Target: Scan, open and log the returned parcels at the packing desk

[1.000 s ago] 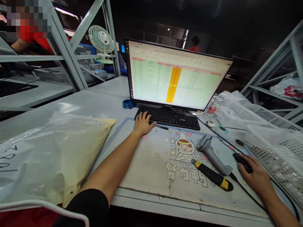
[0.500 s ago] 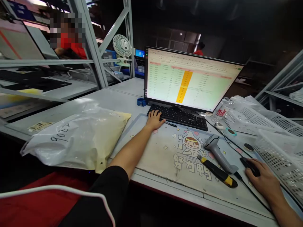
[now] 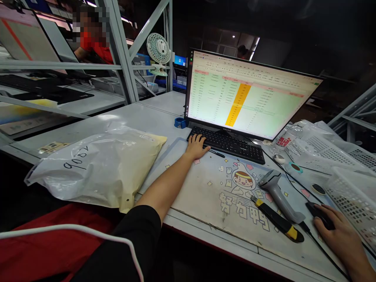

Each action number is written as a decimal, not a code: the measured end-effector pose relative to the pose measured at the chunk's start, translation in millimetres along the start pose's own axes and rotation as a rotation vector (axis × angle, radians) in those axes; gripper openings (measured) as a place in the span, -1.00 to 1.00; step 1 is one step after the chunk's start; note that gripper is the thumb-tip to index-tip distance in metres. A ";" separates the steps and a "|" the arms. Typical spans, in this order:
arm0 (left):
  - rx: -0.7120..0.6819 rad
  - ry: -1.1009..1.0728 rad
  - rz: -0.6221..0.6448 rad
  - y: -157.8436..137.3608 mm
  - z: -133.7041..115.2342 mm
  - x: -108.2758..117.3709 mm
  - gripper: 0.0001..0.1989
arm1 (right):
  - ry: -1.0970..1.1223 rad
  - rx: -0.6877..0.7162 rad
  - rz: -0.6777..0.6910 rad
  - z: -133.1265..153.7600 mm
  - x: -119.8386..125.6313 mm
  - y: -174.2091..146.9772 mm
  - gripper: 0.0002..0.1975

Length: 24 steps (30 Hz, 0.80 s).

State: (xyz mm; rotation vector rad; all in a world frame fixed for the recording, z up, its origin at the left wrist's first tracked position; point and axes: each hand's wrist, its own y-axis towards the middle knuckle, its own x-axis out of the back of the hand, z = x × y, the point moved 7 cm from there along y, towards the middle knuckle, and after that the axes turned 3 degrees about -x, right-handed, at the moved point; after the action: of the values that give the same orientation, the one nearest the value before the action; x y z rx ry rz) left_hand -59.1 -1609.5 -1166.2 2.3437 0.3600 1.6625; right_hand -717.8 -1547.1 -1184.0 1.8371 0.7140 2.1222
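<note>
My left hand [image 3: 196,147] rests with fingers spread on the left end of the black keyboard [image 3: 229,145]. A dark pen [image 3: 217,153] lies by its thumb. At the right, my right hand [image 3: 337,227] is wrapped over a black computer mouse [image 3: 320,215]. Behind the keyboard a monitor [image 3: 220,94] displays a spreadsheet with one orange column. Between my hands, on the printed desk mat [image 3: 190,192], lie a grey barcode scanner [image 3: 282,196] and a yellow-and-black utility knife [image 3: 277,219]. Left of my forearm is a plastic bag [image 3: 96,168] marked with handwritten digits.
White perforated baskets [image 3: 352,199] and a plastic bottle [image 3: 289,135] stand at the right. A blue tape roll [image 3: 180,123] sits beside the monitor. Beyond the metal frame [image 3: 117,51] are a small fan [image 3: 159,48] and a person in red [image 3: 96,49]. A white cable [image 3: 73,227] crosses the foreground.
The camera view has shifted slightly, so the desk items appear a little further right. My left hand stays on the keyboard and my right hand on the mouse.
</note>
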 end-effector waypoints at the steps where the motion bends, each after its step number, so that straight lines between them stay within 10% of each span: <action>1: 0.000 -0.002 -0.001 0.2 0.2 -0.5 -0.28 | -0.004 0.004 -0.001 -0.8 0.5 -0.1 -0.42; 24: 0.006 0.098 -0.024 2.9 5.7 1.4 -0.30 | 0.061 -0.101 -0.072 36.6 5.9 -0.7 -0.48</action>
State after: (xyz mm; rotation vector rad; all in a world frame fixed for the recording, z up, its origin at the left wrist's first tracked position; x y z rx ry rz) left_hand -53.1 -1612.1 -1165.9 2.2580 0.4103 1.7715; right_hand -683.2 -1536.2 -1176.1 1.6763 0.6636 2.1352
